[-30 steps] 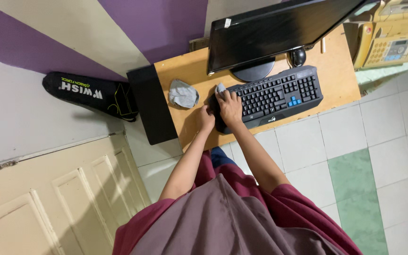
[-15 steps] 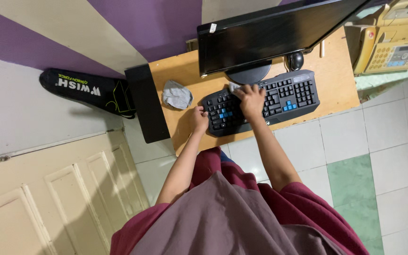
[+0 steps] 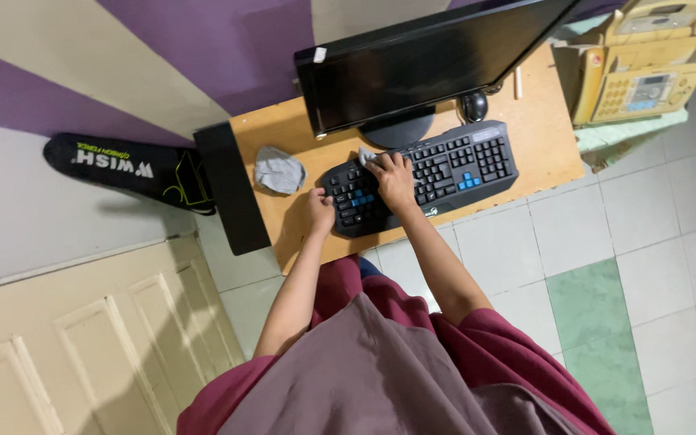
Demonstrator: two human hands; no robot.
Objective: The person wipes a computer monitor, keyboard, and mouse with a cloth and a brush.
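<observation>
The wooden desk [image 3: 541,145] fills the upper middle of the view, with a black monitor [image 3: 428,60] toward 12 o'clock and a beige telephone set [image 3: 634,76] at 2 o'clock. The black keyboard [image 3: 445,165] lies at the centre, just below the monitor stand, and should be kept from sliding; it is steadied at its 9 o'clock end by the left hand [image 3: 321,212], whose fingers are curled over the edge. A crumpled grey cloth [image 3: 278,170] rests on the desk at 9 o'clock of the keyboard, apart from it. The right hand [image 3: 392,176] is laid over the keys at the keyboard's upper left, fingers pressed down on a small pale cloth [image 3: 366,156], only 1 corner of which shows at 11 o'clock of the hand. Light, even pressure along the key rows is judged best, so that no key is pried up, with the left-hand brace kept firm.
</observation>
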